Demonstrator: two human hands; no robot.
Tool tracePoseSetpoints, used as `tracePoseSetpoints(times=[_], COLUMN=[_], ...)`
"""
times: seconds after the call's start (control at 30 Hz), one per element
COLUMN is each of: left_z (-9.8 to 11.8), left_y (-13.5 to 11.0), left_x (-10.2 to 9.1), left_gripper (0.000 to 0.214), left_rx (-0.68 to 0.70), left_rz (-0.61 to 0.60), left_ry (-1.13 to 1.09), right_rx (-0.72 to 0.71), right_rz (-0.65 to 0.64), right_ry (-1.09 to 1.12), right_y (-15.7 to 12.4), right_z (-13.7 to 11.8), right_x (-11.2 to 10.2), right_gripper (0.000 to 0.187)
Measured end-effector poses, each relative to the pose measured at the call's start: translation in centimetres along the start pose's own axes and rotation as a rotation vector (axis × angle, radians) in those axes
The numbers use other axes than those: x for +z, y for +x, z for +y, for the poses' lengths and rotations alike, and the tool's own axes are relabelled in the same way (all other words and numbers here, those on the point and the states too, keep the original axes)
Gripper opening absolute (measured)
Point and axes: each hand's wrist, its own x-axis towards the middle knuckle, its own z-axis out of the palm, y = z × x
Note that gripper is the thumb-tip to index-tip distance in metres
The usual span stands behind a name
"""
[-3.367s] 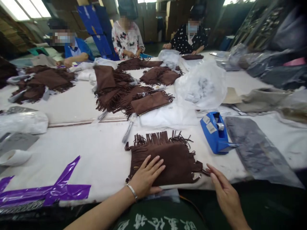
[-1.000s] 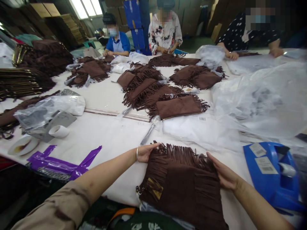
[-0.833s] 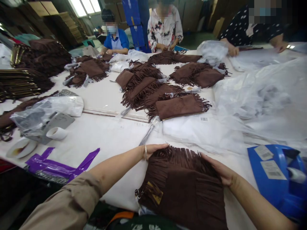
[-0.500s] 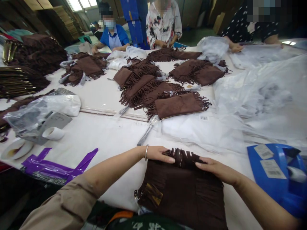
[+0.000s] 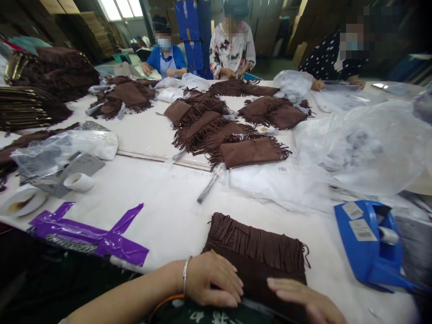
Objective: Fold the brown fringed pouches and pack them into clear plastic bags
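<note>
A dark brown fringed pouch [image 5: 263, 256] lies flat on the table just before me, its fringe spread along the far side. On its near left part rests my left hand [image 5: 214, 280], a silver bangle at the wrist, fingers bent and closed at the pouch's near edge. My right hand [image 5: 307, 299] lies over the near right part with its fingers stretched out, slightly blurred. Both hands partly cover the pouch's near side. A strip of clear plastic shows between them.
Several fringed pouches [image 5: 254, 152] lie mid-table. Clear plastic bags [image 5: 364, 144] spread right, above a blue tape dispenser [image 5: 354, 243]. Purple tape [image 5: 101, 238] lines the front left edge, near a tape roll [image 5: 79, 182]. Stacked pouches [image 5: 23, 108] stand far left. Three people work across the table.
Both hands have drawn back from the pouch's far edge to its near side. The far fringe now lies flat and loose. The gold-coloured tag on the pouch is largely covered by my left hand.
</note>
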Motion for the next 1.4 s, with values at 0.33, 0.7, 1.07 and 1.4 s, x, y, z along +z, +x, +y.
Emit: tracePoseSetpoints(times=[0.33,0.7,1.07,1.4], left_z=[-5.9,-3.0,-2.2,-1.5], left_y=[1.2,-0.5,4.1,2.2], left_x=[-3.6,1.4,-0.1,1.8], left_gripper=[0.042,0.035,0.019,0.013], left_rx=[-0.466,-0.336,-0.524,-0.531], left_rz=[0.47,0.357,0.317,0.341], left_ry=[0.424,0.753,0.861,0.762], right_rx=[-0.006,-0.394,0.238,0.207], right_rz=[0.038,-0.05,0.455,0.516], right_ry=[-0.34,-0.47,-0.584,-0.617], right_y=[11.7,0.9,2.9,0.3], right_z=[-1.1,1.6,4.3,2.5], right_x=[2.8,3.1,-5.3,-0.6], right_gripper=[0.04,0.042,0.045,0.03])
